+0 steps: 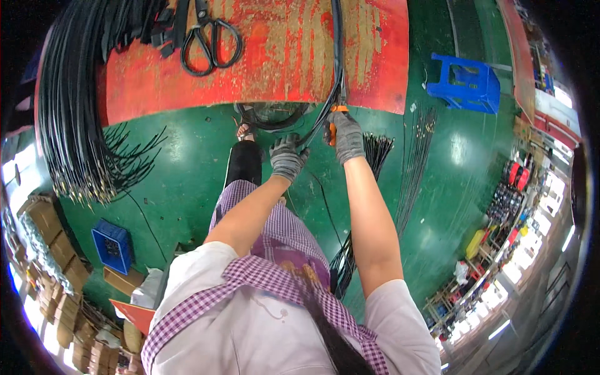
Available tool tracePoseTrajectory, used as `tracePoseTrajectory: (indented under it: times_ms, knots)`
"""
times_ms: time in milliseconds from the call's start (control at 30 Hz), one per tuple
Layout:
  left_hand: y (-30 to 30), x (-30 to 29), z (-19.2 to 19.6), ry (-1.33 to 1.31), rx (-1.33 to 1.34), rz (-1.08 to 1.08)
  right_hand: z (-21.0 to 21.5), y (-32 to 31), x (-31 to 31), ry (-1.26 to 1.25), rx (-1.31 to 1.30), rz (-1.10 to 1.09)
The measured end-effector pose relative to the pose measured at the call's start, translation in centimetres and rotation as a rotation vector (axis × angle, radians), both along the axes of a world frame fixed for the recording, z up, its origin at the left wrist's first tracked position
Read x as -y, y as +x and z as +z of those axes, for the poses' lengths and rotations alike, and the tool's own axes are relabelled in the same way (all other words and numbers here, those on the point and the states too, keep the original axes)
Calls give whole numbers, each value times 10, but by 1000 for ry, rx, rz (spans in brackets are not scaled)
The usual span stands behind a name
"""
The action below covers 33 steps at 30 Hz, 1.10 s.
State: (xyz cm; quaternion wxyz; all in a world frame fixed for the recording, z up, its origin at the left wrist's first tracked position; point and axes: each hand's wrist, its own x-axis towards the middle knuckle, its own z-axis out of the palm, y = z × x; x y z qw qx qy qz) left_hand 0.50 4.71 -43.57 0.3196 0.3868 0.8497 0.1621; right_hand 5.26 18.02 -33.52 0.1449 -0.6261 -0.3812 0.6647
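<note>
My left hand (289, 156), in a grey work glove, is closed around the lower part of a bundle of black cables (320, 119). The bundle runs up over the front edge of the red, worn table (275, 56) and lies along its right part. My right hand (345, 136), gloved too, grips orange-handled pliers (339, 109). Their narrow jaws point away from me, right beside the cables at the table edge; whether they bite on a cable is hidden. Black-handled scissors (211, 47) lie farther left on the tabletop.
A thick hank of black cables (69, 125) hangs over the table's left end. More cables (415, 150) lie on the green floor to my right. A blue stool (465, 82) stands beyond the table's right side, a blue crate (112, 245) at lower left. Cardboard boxes (61, 250) line the left.
</note>
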Motion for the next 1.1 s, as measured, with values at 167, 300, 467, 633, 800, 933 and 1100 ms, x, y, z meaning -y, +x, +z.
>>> tracePoseTrajectory:
  times_ms: [167, 300, 467, 633, 800, 933, 1100]
  knots:
    - [56, 26, -30, -9, 325, 356, -9, 3, -8, 40, -101, 101]
    - [62, 23, -27, 131, 402, 513, 0, 3, -7, -37, -190, 59]
    - [64, 1, -13, 442, 43, 571, -7, 11, -8, -31, -152, 67]
    - [56, -40, -94, 525, 963, 569, 14, -8, 9, -2, -117, 196]
    - [83, 0, -15, -105, 787, 292, -6, 24, -15, -65, -109, 101]
    - [144, 102, -118, 41, 1009, 292, -3, 6, -5, -19, -113, 149]
    - [134, 111, -38, -111, 1209, 463, -26, 19, -13, 8, -180, 87]
